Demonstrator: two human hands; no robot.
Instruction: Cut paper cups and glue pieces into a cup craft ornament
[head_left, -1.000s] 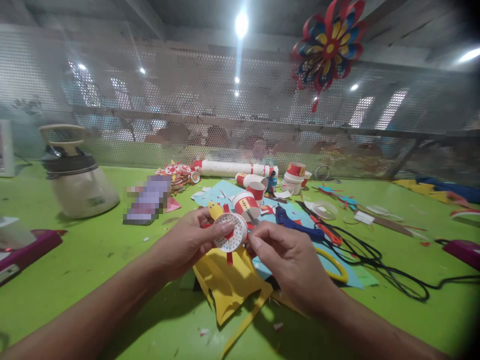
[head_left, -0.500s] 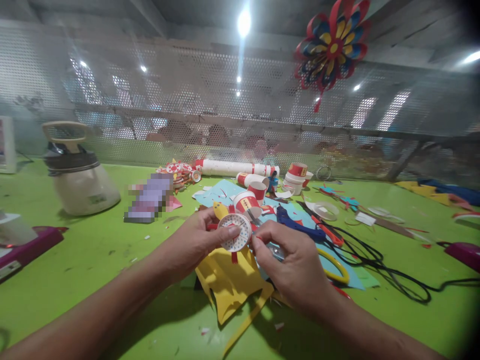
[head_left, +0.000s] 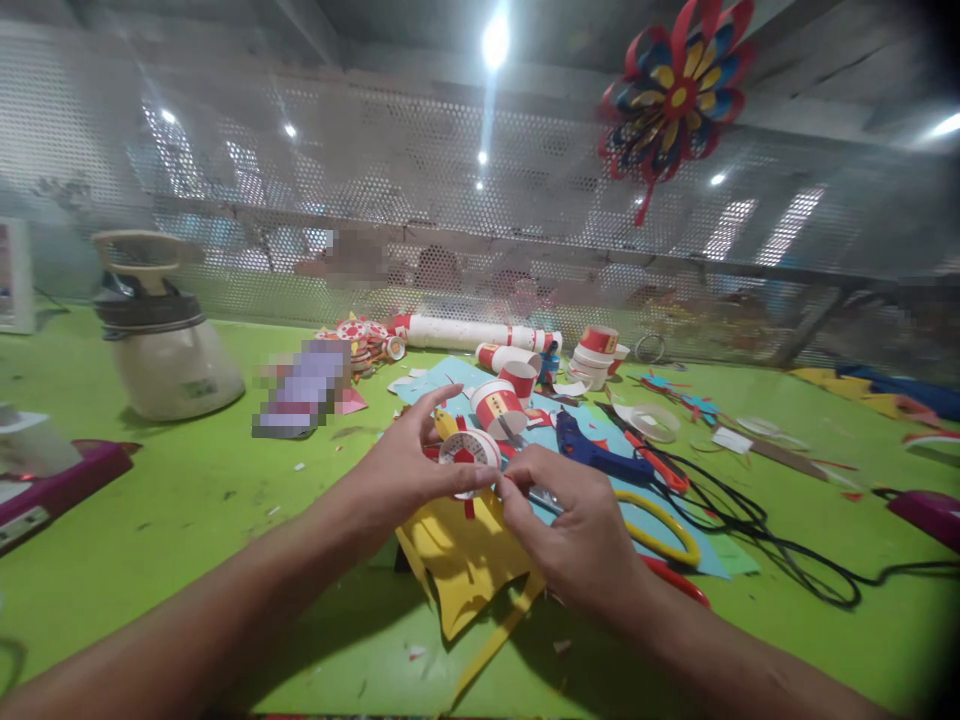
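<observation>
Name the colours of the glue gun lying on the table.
The glue gun is dark blue; the head view, the only one, shows it best.

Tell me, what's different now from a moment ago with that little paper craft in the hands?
The left hand has loosened its grip: its thumb slid from the face of the round white dotted paper craft to the lower rim, and its index finger lifted. The craft tipped, showing more of its red centre. The right hand stayed pinched at the craft's edge; the dark-blue glue gun lies as before.
</observation>
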